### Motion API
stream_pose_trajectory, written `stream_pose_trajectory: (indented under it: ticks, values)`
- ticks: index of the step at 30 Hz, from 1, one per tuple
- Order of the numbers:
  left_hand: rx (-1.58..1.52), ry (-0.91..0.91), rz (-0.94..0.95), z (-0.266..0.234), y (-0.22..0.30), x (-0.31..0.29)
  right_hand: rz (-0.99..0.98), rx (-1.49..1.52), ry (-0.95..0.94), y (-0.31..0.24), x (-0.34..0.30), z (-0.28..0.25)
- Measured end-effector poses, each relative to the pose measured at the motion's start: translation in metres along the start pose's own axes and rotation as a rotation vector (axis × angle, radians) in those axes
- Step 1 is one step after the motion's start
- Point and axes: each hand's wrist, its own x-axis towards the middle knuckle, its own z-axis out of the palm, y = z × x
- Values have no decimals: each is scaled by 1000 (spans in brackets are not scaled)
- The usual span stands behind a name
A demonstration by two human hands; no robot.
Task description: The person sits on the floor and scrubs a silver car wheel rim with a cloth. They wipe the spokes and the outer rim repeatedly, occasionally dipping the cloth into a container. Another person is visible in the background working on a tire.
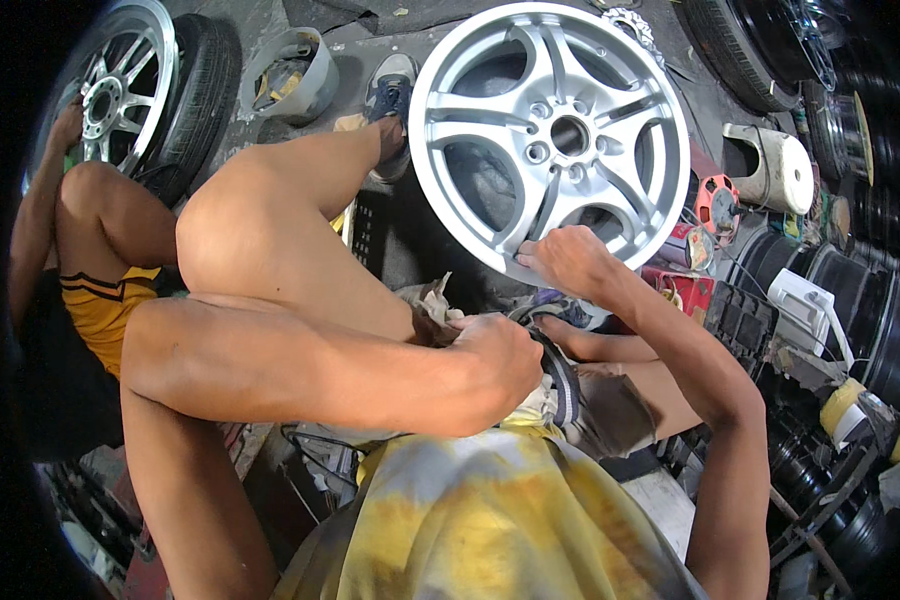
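A large silver alloy wheel rim with paired spokes leans in front of me, its face turned up toward me. My right hand is at its lower edge, with curled fingers pressed together against the metal at the foot of a spoke. Anything small under those fingertips is hidden. My left hand is closed in a fist over my lap, below the rim and apart from it. A crumpled pale cloth shows beside its fingers; what the fist holds, if anything, is out of sight.
At the far left another person's hand touches a second silver wheel beside a tyre. A translucent bucket stands near my shoe. To the right are a cut white container, a red reel-like object and stacked dark wheels.
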Motion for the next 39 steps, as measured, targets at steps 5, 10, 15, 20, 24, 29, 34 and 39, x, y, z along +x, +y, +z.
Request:
stream_pose_trajectory:
  ticks: [5,10,15,20,24,29,34,39]
  values:
    - [-21,-9,-21,1,-2,3,-280,204,292,24,3,17]
    - [-57,-28,-48,2,-1,3,-125,-46,100,43,7,-2]
    - [-49,-27,-64,3,-4,6,122,-394,181,25,-2,-31]
    - [-106,21,-46,13,-11,13,8,-317,160,29,-1,-44]
    - [-282,1,41,28,-19,15,156,-307,231,43,6,-35]
    - [-320,-12,-31,39,-28,14,-48,-69,7,45,7,-27]
    - [-223,466,-71,23,-67,10,223,-225,311,37,6,-36]
    - [-123,819,-213,-3,-143,63,20,-95,93,-5,-14,-9]
